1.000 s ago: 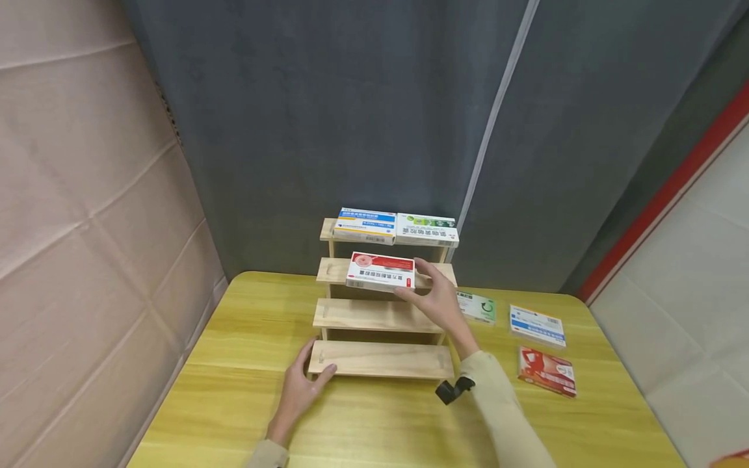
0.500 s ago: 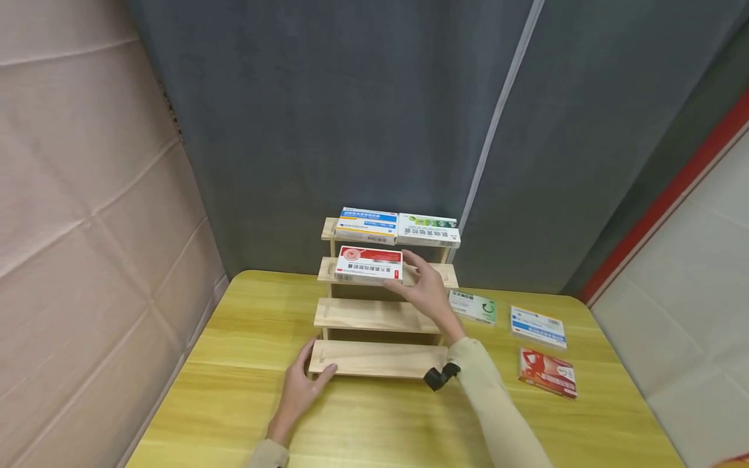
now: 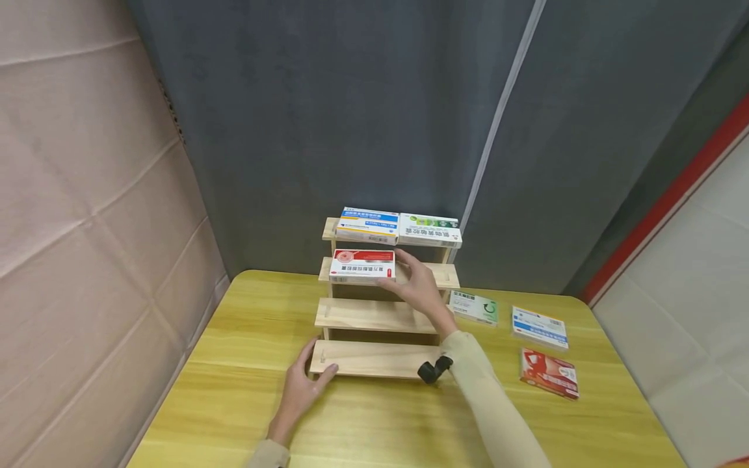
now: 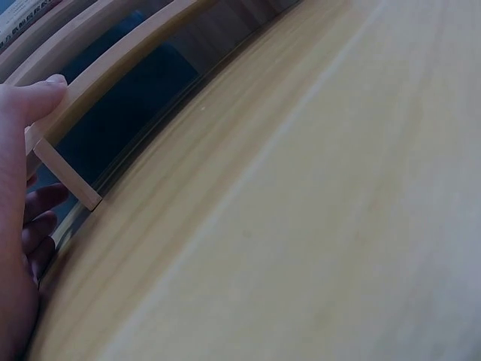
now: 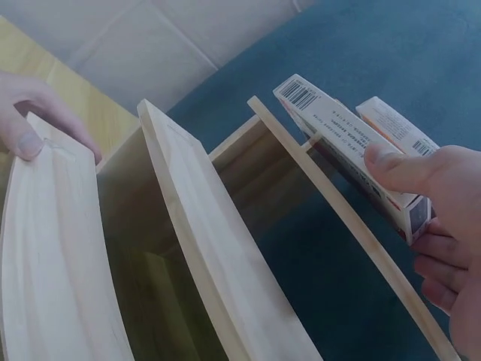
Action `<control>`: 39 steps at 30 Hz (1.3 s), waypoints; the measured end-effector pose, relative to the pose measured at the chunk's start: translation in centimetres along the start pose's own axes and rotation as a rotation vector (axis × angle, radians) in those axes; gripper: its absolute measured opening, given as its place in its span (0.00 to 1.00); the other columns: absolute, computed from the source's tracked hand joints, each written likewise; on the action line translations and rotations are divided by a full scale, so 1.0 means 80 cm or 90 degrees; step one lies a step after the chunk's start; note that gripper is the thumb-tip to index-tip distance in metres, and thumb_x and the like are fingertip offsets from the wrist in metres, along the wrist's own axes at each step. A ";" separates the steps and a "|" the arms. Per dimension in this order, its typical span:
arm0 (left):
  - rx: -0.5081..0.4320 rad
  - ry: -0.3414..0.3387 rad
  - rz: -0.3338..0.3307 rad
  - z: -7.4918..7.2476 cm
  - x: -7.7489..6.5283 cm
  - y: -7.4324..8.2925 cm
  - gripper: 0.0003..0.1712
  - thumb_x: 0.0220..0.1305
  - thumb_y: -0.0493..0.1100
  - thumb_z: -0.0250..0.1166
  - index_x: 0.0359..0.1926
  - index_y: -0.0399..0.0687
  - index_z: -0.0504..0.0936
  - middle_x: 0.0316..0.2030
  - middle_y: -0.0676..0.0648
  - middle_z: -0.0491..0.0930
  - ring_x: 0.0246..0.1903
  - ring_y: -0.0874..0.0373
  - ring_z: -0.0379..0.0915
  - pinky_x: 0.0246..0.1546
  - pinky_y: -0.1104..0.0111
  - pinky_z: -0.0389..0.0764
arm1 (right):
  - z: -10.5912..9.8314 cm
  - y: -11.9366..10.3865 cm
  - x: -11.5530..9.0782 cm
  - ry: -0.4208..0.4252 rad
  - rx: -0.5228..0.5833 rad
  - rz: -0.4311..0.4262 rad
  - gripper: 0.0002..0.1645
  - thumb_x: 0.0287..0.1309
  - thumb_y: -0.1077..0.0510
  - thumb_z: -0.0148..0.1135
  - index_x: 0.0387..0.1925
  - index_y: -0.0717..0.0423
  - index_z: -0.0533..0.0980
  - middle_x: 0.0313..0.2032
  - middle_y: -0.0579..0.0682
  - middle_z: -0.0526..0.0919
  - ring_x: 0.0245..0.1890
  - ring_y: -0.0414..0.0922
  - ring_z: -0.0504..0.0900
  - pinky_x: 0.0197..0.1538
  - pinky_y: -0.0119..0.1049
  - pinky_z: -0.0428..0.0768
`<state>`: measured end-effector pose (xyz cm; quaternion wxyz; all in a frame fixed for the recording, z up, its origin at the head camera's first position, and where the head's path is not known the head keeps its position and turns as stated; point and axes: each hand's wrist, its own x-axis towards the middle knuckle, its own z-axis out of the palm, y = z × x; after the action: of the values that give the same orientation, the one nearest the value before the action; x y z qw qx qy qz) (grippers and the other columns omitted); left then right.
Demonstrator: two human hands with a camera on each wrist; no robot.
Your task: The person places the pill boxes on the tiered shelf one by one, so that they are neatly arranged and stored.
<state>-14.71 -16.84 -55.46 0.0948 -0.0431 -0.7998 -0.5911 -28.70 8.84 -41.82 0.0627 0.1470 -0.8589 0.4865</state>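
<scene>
A wooden stepped display rack (image 3: 374, 359) stands on the table. My left hand (image 3: 300, 390) grips the left end of its lowest step; in the left wrist view the thumb (image 4: 46, 96) lies on the step's edge and the other fingers are beside the leg. With my right hand (image 3: 420, 286) I pinch the right end of a red-and-white medicine box (image 3: 363, 268), thumb at the front. This box is at the left part of the second step from the top. In the right wrist view the box (image 5: 342, 131) is at the step's edge; its underside contact is hidden.
On the top step lie a blue-and-white medicine box (image 3: 368, 227) and a green-and-white one (image 3: 430, 231), side by side. Right of the rack, a green box (image 3: 475, 308), a blue-and-white box (image 3: 539, 327) and a red box (image 3: 549, 373) lie on the table (image 3: 234, 364). A grey curtain hangs behind.
My right hand has carried the red-and-white medicine box leftward along the second step from the top. My left hand has kept its grip on the lowest step.
</scene>
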 end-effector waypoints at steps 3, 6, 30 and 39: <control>0.007 -0.001 0.001 0.000 0.000 0.001 0.46 0.59 0.41 0.75 0.73 0.30 0.63 0.67 0.30 0.71 0.66 0.34 0.71 0.68 0.48 0.71 | 0.001 0.000 0.002 -0.001 -0.010 0.001 0.52 0.52 0.45 0.79 0.73 0.57 0.66 0.71 0.56 0.72 0.73 0.54 0.69 0.77 0.48 0.67; 0.017 -0.003 0.002 0.001 0.000 0.003 0.46 0.60 0.41 0.74 0.73 0.30 0.62 0.67 0.30 0.71 0.65 0.34 0.71 0.68 0.48 0.72 | 0.000 0.000 0.003 -0.004 -0.028 0.012 0.53 0.52 0.44 0.78 0.73 0.58 0.65 0.72 0.56 0.71 0.73 0.53 0.67 0.78 0.48 0.66; 0.004 0.016 0.033 0.010 0.006 -0.057 0.46 0.59 0.43 0.75 0.74 0.43 0.64 0.68 0.34 0.72 0.66 0.38 0.72 0.69 0.49 0.72 | -0.017 0.004 -0.014 -0.021 -0.081 0.024 0.54 0.51 0.50 0.79 0.73 0.64 0.62 0.71 0.62 0.70 0.72 0.57 0.69 0.77 0.50 0.67; 0.020 0.021 0.016 0.008 0.001 -0.020 0.46 0.59 0.39 0.74 0.73 0.32 0.62 0.67 0.29 0.70 0.65 0.33 0.71 0.68 0.45 0.70 | -0.031 0.005 -0.031 -0.020 -0.090 0.016 0.53 0.52 0.51 0.79 0.73 0.64 0.62 0.71 0.62 0.70 0.71 0.57 0.70 0.76 0.50 0.68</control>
<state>-15.13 -16.69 -57.09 0.1162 -0.0418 -0.8067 -0.5779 -26.52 11.64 -41.49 0.0532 0.1391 -0.8937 0.4233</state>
